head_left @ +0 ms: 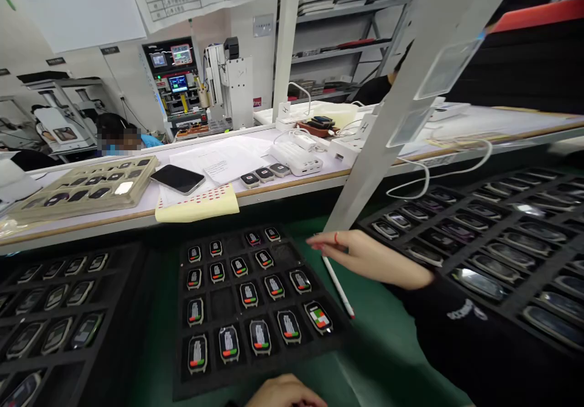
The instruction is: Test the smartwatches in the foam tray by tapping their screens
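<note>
In the head view, a black foam tray (182,370) of watch faces with lit screens lies before me. Most screens show white text above red and green bars; a watch at the near right corner (319,317) shows red and green blocks. My right hand (351,250) hovers by the tray's far right edge, fingers stretched out, with nothing visible in it. Just below it, a white pen-like stick with a red tip (338,288) rests on the green mat (378,340). At the bottom edge, my left hand (286,392) is near the tray's front; its fingers are mostly out of frame.
More foam trays of dark watches stand at the left (123,309) and right (460,255). A shelf (260,197) behind carries a phone (177,179), a beige tray (132,194), several chargers and papers. A slanted white post (365,170) rises beyond my right hand. People sit farther back.
</note>
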Tool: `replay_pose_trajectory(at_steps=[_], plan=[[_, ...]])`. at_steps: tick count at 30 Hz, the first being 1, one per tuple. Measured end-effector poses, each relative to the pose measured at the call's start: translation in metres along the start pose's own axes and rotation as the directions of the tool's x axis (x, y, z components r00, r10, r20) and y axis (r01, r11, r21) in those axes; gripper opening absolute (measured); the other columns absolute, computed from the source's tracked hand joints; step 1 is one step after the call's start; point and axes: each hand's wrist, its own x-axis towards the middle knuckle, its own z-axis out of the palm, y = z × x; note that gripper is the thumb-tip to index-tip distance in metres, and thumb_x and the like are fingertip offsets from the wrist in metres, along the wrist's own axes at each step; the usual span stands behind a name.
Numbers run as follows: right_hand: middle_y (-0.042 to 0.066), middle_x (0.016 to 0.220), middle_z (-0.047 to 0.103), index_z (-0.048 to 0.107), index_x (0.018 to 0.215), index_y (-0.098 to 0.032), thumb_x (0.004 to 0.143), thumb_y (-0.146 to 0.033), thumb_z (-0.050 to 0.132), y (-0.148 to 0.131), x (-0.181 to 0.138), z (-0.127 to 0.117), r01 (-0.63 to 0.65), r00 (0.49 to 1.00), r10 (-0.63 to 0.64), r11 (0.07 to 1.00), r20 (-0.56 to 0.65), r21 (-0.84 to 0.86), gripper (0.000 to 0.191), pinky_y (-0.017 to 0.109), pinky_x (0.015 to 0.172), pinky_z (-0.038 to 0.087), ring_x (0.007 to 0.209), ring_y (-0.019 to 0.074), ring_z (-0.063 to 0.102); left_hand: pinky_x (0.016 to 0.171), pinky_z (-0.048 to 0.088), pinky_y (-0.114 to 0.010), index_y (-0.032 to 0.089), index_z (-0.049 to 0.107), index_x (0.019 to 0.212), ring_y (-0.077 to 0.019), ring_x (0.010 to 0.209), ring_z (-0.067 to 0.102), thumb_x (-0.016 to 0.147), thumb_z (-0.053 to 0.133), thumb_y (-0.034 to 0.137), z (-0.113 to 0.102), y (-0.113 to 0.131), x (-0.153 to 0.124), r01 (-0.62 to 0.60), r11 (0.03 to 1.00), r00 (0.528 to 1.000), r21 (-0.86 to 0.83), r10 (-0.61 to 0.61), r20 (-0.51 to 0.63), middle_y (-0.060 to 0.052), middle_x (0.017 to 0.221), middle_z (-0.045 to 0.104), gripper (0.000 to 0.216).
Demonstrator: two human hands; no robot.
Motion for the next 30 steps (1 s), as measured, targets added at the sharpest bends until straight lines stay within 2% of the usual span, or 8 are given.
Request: replay_pose_trajectory(at_steps=[3,6,8,12,15,18,21,30], plan=[[0.006,0.110,0.069,0.066,0.111,-0.022,0.098,-0.035,0.040,0.045,-0.016,0.029,-0.194,0.980,0.197,0.973,0.013,-0.126,0.032,0.036,0.079,0.054,0.099,0.0298,0.066,0.077,0.054,-0.028,0.022,0.068,0.120,-0.0220,0.088,0.067,0.086,0.056,0.056,-0.036,0.033,-0.030,0.076,0.994,0.992,-0.074,-0.068,0.104,-0.016,0.110,0.067,0.049],[0.009,0.081,0.069,0.063,0.098,-0.019,0.094,-0.030,0.045,0.076,-0.029,0.052,-0.358,0.933,0.356,0.912,-0.047,-0.200,0.021,0.036,0.060,0.051,0.072,0.0319,0.068,0.088,0.051,-0.029,0.027,0.066,0.121,-0.0203,0.097,0.064,0.094,0.048,0.051,-0.073,0.055,-0.067,0.087,0.992,0.995,-0.087,-0.091,-0.044,-0.011,0.113,0.065,0.040],[0.005,0.060,0.061,0.060,0.091,-0.019,0.090,-0.027,0.051,0.088,-0.035,0.065,-0.399,0.916,0.397,0.895,-0.052,-0.199,0.012,0.033,0.048,0.044,0.053,0.0309,0.063,0.090,0.050,-0.030,0.027,0.067,0.117,-0.0198,0.092,0.064,0.093,0.049,0.052,-0.095,0.055,-0.090,0.161,0.979,0.931,-0.125,-0.192,-0.310,-0.009,0.106,0.067,0.039],[0.003,0.065,0.062,0.056,0.088,-0.022,0.085,-0.019,0.056,0.099,-0.036,0.081,-0.379,0.925,0.376,0.915,-0.050,-0.141,0.004,0.028,0.048,0.040,0.049,0.0247,0.060,0.091,0.052,-0.033,0.024,0.065,0.117,-0.0255,0.104,0.061,0.085,0.055,0.062,-0.125,0.024,-0.115,0.158,0.968,0.481,-0.196,-0.249,-0.841,-0.009,0.114,0.066,0.051],[0.002,0.071,0.063,0.056,0.090,-0.022,0.083,-0.018,0.055,0.103,-0.030,0.087,-0.345,0.938,0.339,0.933,-0.071,-0.102,0.008,0.027,0.050,0.041,0.049,0.0220,0.059,0.109,0.040,-0.041,0.026,0.049,0.136,-0.0277,0.127,0.049,0.088,0.046,0.067,-0.137,-0.004,-0.109,0.208,0.952,0.324,-0.225,-0.284,-0.902,-0.009,0.136,0.053,0.063],[0.003,0.082,0.065,0.056,0.089,-0.023,0.085,-0.019,0.051,0.105,-0.020,0.094,-0.298,0.951,0.290,0.952,-0.110,-0.066,0.007,0.028,0.054,0.043,0.052,0.0207,0.059,0.117,0.028,-0.048,0.025,0.036,0.146,-0.0280,0.137,0.039,0.091,0.041,0.064,-0.147,-0.022,-0.085,0.219,0.921,0.343,-0.323,-0.382,-0.858,-0.011,0.147,0.043,0.068],[0.006,0.093,0.064,0.059,0.089,-0.022,0.089,-0.024,0.046,0.106,-0.014,0.102,-0.261,0.951,0.251,0.965,-0.178,-0.031,0.013,0.031,0.060,0.047,0.060,0.0215,0.060,0.121,0.018,-0.044,0.022,0.039,0.145,-0.0247,0.143,0.028,0.094,0.045,0.056,-0.164,-0.029,-0.056,0.177,0.952,0.377,-0.249,-0.299,-0.877,-0.007,0.154,0.034,0.061],[0.012,0.113,0.056,0.063,0.111,-0.022,0.094,-0.044,0.046,0.087,-0.032,0.112,-0.192,0.903,0.252,0.961,-0.348,0.198,0.033,0.039,0.072,0.055,0.091,0.0278,0.062,0.114,0.034,-0.044,0.011,0.062,0.123,-0.0283,0.129,0.050,0.091,0.049,0.049,-0.224,-0.053,-0.021,0.029,0.984,0.351,-0.178,-0.177,-0.920,-0.015,0.133,0.059,0.052]])
